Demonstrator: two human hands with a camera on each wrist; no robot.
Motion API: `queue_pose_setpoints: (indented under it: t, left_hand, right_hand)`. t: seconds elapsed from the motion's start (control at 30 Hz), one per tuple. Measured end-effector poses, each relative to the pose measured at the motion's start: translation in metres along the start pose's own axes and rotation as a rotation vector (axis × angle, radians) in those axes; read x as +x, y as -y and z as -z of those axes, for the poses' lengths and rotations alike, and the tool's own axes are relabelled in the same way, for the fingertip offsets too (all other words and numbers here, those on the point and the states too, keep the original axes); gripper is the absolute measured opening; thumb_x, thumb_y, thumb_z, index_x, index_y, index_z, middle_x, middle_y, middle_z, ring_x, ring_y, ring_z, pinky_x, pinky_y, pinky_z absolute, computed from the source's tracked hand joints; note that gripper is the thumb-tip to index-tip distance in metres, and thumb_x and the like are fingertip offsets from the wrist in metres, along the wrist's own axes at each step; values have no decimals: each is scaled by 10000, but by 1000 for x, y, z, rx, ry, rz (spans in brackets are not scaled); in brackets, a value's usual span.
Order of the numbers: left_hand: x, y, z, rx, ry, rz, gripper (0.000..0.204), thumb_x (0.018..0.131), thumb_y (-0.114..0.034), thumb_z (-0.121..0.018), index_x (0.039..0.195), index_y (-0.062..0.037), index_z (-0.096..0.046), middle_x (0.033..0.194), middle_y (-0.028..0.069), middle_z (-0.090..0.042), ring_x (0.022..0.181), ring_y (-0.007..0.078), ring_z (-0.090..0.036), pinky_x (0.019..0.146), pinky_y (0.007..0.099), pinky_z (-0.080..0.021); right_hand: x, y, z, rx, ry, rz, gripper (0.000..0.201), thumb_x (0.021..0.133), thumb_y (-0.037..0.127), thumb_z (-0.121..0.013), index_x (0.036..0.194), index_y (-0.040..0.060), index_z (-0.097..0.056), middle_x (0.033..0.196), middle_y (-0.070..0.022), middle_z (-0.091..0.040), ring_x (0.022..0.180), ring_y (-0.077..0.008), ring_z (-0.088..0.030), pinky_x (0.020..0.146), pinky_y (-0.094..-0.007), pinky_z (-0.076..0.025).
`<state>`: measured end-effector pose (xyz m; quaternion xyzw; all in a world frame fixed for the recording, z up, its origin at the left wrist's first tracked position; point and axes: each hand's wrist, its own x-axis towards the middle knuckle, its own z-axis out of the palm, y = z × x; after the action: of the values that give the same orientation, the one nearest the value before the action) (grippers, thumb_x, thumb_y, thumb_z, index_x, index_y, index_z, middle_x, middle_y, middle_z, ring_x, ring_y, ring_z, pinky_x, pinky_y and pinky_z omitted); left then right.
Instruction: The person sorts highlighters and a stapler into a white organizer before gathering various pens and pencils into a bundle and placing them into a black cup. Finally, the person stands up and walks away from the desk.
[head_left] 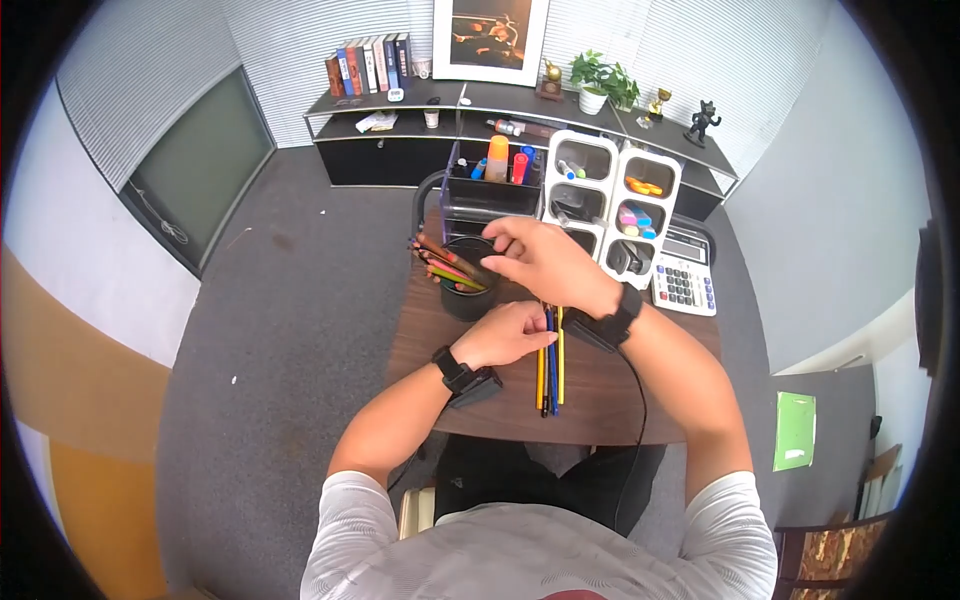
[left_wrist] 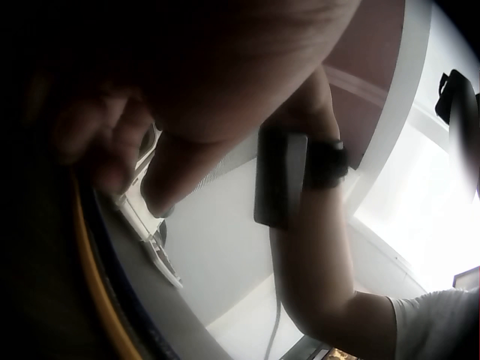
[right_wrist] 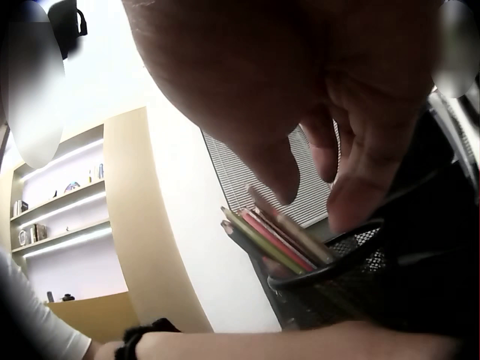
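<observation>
A black mesh cup stands at the left of the small brown desk, with several coloured pencils leaning out to the left. My right hand hovers over the cup's rim. In the right wrist view its loosely bent fingers hang just above the pencils in the cup, with nothing seen between them. My left hand lies on the desk in front of the cup. Its fingers are curled over the top ends of the yellow and blue pencils lying flat there, which also show as pencils in the left wrist view.
A white compartment organiser and a dark organiser with bottles stand at the desk's far edge. A calculator lies at the right. A low shelf with books and a plant runs along the wall. A green booklet sits to the right.
</observation>
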<state>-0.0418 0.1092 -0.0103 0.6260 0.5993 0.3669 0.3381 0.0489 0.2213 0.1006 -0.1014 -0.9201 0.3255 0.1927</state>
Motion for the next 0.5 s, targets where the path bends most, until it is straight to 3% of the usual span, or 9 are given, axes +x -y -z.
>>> queue_pose_setpoints:
  t: [0.07,0.1,0.2,0.23,0.33,0.4,0.5]
  left_hand:
    - [-4,-5,1,85,-110,-26,309,963,-289,-779,891,-21,-642,739,125,-680,649,232,-642,605,394,-469]
    - [-6,-11,5,113,-111,15,273,960,-263,-762,927,-17,-649,762,152,-698,690,292,-684,644,413,-504]
    - [-8,-5,5,199,-151,15,249,962,-234,-749,972,-3,-656,819,167,-735,757,313,-732,695,422,-542]
    - [-9,-5,5,194,-147,27,236,963,-216,-740,998,3,-656,842,172,-743,777,320,-741,714,424,-552]
    - [-10,-2,4,180,-140,41,217,965,-160,-714,1078,15,-652,904,180,-763,822,334,-758,762,425,-577]
    - [-8,5,1,181,-138,26,228,963,-123,-697,1135,17,-642,936,176,-771,832,330,-760,780,421,-584]
    - [-7,-2,3,61,-59,117,252,955,-76,-673,1186,13,-623,966,171,-773,881,322,-763,813,413,-586]
  right_hand:
    - [-18,5,14,53,5,-74,381,972,198,-763,1279,-6,-665,1028,-138,-707,792,-207,-698,756,-341,-576]
    - [-27,7,19,43,-22,-88,304,977,172,-749,1218,-2,-688,987,-144,-717,793,-194,-693,737,-342,-569]
    - [-64,-13,24,-85,-23,-138,237,980,146,-735,1155,-12,-706,902,-143,-722,753,-199,-684,708,-358,-562]
    - [-73,-6,30,-70,55,-289,280,956,197,-742,1109,-34,-701,956,-239,-750,917,-406,-748,801,-458,-582]
    - [-101,-15,21,-228,134,-433,368,954,299,-750,1089,-41,-710,939,-254,-744,925,-442,-733,809,-491,-578]
    - [-116,-29,3,-319,133,-409,507,948,413,-749,1002,-88,-695,929,-307,-723,930,-493,-713,833,-525,-576]
    - [-124,-31,-24,-420,129,-371,552,923,407,-770,1030,-118,-638,957,-322,-713,911,-487,-721,832,-514,-594]
